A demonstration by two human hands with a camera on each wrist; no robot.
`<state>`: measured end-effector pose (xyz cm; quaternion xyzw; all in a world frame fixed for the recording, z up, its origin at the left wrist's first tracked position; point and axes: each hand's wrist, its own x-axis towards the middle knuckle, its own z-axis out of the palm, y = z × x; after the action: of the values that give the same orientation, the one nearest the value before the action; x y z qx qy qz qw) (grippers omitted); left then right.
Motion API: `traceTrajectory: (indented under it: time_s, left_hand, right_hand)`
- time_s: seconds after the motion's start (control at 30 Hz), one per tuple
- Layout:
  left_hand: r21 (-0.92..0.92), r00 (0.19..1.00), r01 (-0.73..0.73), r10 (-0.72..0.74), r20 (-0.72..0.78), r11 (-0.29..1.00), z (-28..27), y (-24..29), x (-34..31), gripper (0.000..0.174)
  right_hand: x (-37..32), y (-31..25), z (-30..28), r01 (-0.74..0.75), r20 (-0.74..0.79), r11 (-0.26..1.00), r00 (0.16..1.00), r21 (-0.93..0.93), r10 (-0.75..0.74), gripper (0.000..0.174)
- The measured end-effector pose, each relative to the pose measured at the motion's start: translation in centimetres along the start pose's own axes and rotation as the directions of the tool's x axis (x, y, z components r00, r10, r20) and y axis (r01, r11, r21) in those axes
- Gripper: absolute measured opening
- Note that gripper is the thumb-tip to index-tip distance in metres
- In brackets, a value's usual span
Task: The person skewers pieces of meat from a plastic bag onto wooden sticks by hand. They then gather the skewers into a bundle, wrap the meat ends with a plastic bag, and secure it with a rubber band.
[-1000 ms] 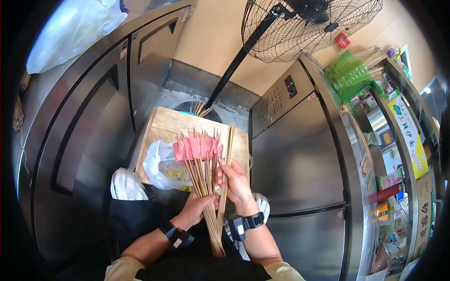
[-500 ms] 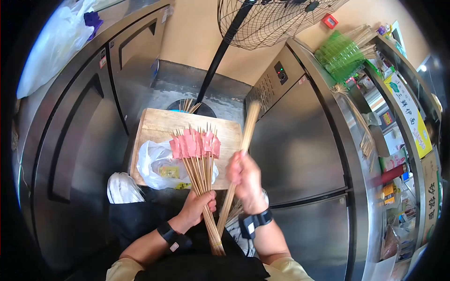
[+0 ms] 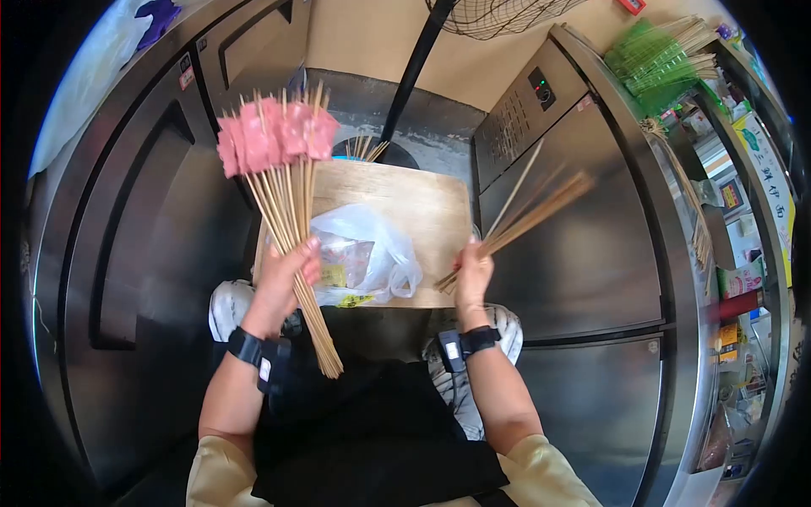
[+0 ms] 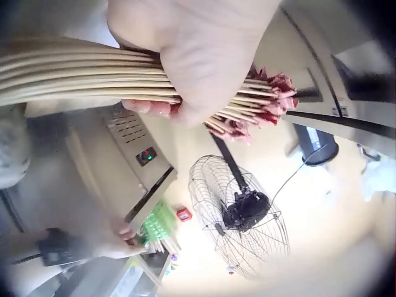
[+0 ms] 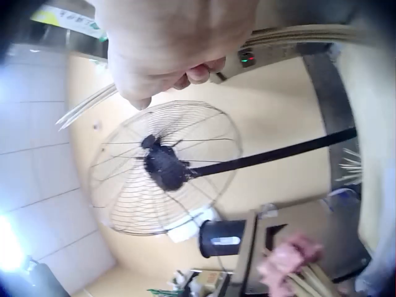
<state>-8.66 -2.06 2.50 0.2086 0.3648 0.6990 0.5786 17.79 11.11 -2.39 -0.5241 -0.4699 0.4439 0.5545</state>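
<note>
The left hand [image 3: 287, 283] grips a bundle of wooden skewers [image 3: 291, 203], its fingers wrapped round the sticks. Pink meat pieces [image 3: 274, 135] are threaded near the upper tips, seen also as reddish meat [image 4: 278, 99] in the left wrist view. In the right hand [image 3: 473, 279] is a bunch of bare skewers [image 3: 541, 211], blurred and fanned to the upper right. That hand [image 5: 179, 49] hides the middle of its sticks in the right wrist view. Between the hands a white plastic bag [image 3: 367, 249] lies on the wooden board [image 3: 422, 198].
Behind the board are more sticks [image 3: 365, 150] in a round container and a fan's black pole [image 3: 414, 72]. Steel cabinets stand left [image 3: 144, 237] and right [image 3: 566, 245]. A green basket [image 3: 646, 59] of skewers and packed shelves are at the right.
The left hand has moved left and up with the meat skewers. The right hand has swung out to the right, parting its bare sticks from the left bundle; they now lean over and fan out.
</note>
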Motion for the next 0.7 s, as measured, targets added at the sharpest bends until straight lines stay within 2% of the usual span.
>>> traceTrajectory:
  time_s: [0.03, 0.07, 0.13, 0.17, 0.23, 0.27, 0.3, 0.33, 0.4, 0.43, 0.47, 0.53, 0.6, 0.67, 0.7]
  left_hand:
    - [0.015, 1.000, -0.019, 0.019, 0.010, 1.000, -0.6, 0.9, 0.6, 0.015]
    - [0.025, 0.999, -0.044, 0.044, 0.016, 0.999, -1.3, 1.6, 1.2, 0.015]
    - [-0.067, 1.000, -0.009, 0.009, 0.012, 0.998, -3.4, 1.7, 1.9, 0.025]
    - [-0.117, 1.000, 0.006, -0.004, 0.013, 0.993, -4.3, 1.8, 2.2, 0.029]
    - [-0.192, 1.000, 0.013, -0.013, 0.000, 0.981, -5.7, 1.8, 2.4, 0.041]
    - [-0.265, 0.999, 0.033, -0.023, 0.039, 0.964, -6.2, 1.8, 2.6, 0.041]
    - [-0.337, 0.997, 0.049, -0.025, 0.076, 0.940, -6.6, 2.0, 2.9, 0.040]
    - [-0.403, 0.994, 0.059, -0.015, 0.110, 0.913, -7.0, 2.1, 3.1, 0.039]
    - [-0.367, 0.995, 0.069, -0.035, 0.097, 0.928, -7.3, 2.7, 3.1, 0.039]
    - [-0.333, 0.995, 0.074, -0.049, 0.083, 0.940, -7.2, 2.8, 3.0, 0.039]
    - [-0.298, 0.995, 0.084, -0.066, 0.071, 0.951, -7.1, 2.9, 3.0, 0.040]
    - [-0.299, 0.993, 0.090, -0.064, 0.095, 0.950, -7.2, 3.0, 2.9, 0.040]
    - [-0.288, 0.991, 0.088, -0.053, 0.126, 0.954, -7.0, 3.0, 2.9, 0.040]
    - [-0.283, 0.995, 0.076, -0.053, 0.087, 0.956, -7.5, 2.8, 2.7, 0.044]
    - [-0.295, 0.996, 0.068, -0.050, 0.068, 0.953, -7.5, 2.8, 2.5, 0.045]
  right_hand:
    - [-0.5, 0.6, 0.4, 0.029, 0.008, 0.994, 1.000, -0.104, -0.028, 0.034]
    - [0.0, 0.7, 0.5, -0.013, 0.050, 0.991, 0.999, -0.132, 0.019, 0.033]
    - [-0.2, -1.5, 0.3, -0.114, 0.123, 0.972, 0.982, -0.205, 0.141, 0.032]
    - [0.8, -0.8, 0.2, -0.113, 0.189, 0.979, 0.971, -0.170, 0.144, 0.027]
    - [1.4, 0.9, 0.5, 0.014, 0.295, 0.916, 0.949, -0.401, 0.114, 0.024]
    - [1.6, 1.6, 0.4, 0.087, 0.351, 0.859, 0.930, -0.504, 0.112, 0.024]
    - [1.1, 1.5, 0.7, 0.077, 0.347, 0.768, 0.917, -0.636, 0.195, 0.025]
    - [0.6, 2.8, 0.9, 0.097, 0.360, 0.766, 0.915, -0.636, 0.183, 0.026]
    - [-1.1, 5.3, 2.2, 0.130, 0.387, 0.770, 0.908, -0.624, 0.160, 0.027]
    - [-1.6, 5.3, 3.1, -0.083, 0.370, 0.841, 0.872, -0.534, 0.320, 0.034]
    - [-2.1, 5.4, 3.9, -0.015, 0.390, 0.845, 0.882, -0.535, 0.263, 0.036]
    - [-4.4, 2.2, 7.0, 0.117, 0.417, 0.836, 0.898, -0.536, 0.142, 0.038]
    - [-6.3, -0.9, 10.4, 0.154, 0.597, 0.846, 0.772, -0.510, 0.219, 0.046]
    - [-7.8, 1.6, 12.8, 0.232, 0.752, 0.921, 0.653, -0.312, 0.090, 0.059]
    - [-8.7, 3.5, 13.8, 0.261, 0.767, 0.912, 0.637, -0.317, 0.084, 0.065]
